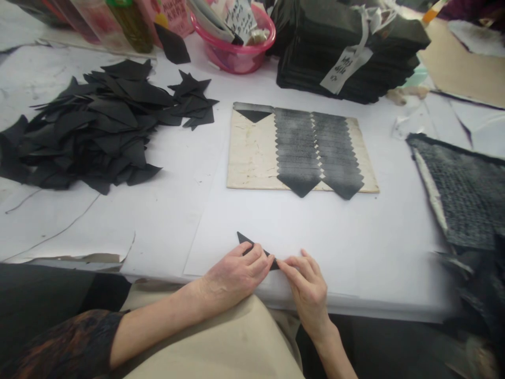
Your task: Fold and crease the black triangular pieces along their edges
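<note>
From the head view, the black piece is by the near edge of the white tabletop, its long axis slanting from far left to near right. The left hand grips it along the middle, covering most of it; the right hand pinches the near-right tip. Folded, perhaps; fingers hide too much. It's matte, sharp-pointed. Beyond sit toothed dark strips on a pale, flat board, and left, a loose, pointy heap.
</note>
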The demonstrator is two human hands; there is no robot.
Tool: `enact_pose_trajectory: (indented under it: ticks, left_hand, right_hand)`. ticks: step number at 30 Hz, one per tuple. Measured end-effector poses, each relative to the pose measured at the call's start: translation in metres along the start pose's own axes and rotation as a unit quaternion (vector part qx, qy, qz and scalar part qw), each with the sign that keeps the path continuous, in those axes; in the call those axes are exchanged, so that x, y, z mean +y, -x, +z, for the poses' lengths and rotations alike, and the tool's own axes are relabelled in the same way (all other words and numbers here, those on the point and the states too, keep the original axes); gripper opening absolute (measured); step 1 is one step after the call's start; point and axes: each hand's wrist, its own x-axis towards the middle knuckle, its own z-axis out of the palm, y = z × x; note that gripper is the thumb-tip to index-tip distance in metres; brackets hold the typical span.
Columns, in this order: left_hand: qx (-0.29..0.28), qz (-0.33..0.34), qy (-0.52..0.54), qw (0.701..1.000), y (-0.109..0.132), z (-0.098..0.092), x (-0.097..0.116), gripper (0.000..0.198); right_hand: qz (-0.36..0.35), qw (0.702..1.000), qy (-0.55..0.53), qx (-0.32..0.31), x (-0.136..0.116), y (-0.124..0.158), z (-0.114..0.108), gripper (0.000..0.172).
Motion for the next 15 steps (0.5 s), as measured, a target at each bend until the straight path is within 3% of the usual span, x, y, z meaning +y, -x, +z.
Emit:
enact_pose_trajectory:
  ticks: [10,15]
  left_hand:
    - [-0.023,0.012,0.027,0.999,-0.0051,0.0026,0.0037,0.023]
    - [-0.031,0.028,0.030,0.999,-0.0074,0.0033,0.0040,0.021]
  right_hand:
    - [0.000,0.999,0.033,-0.019,0.0017,0.0053,-0.0011,0.038]
    - [0.030,0.999,0.008,0.009,-0.0024,0.0032,0.0003,0.030]
